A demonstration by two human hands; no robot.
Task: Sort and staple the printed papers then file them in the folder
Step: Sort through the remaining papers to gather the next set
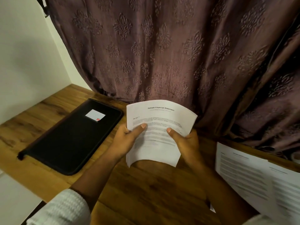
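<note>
Closest to me, a white knitted sleeve [61,207] covers the person's left forearm, which reaches out over the wooden desk [146,192]. Off to the right, printed loose sheets [253,176] lie flat on the desk, overlapping one another and running out of sight at the edge; their text is too blurred to read. A small white scrap [212,209] shows by the right forearm, possibly a paper corner, though I cannot tell.

Further out, both hands hold the stack of papers [159,120] up off the desk, tilted toward the person and bowed across its width. The left hand [125,140] grips the stack's left edge, thumb pressed flat on the top page and fingers curled round behind it. The right hand [186,140] grips the right edge the same way, thumb on the front. The top page is headed "Sample Financial Statement" (the lower left corner fans out slightly into separate sheets).

Left of the hands, a black folder [73,137] lies closed and flat on the desk, set at an angle, with a small white label [95,115] near its far end.

Behind everything hangs a mauve patterned curtain [162,54], and a pale wall [24,62] stands to its left.
</note>
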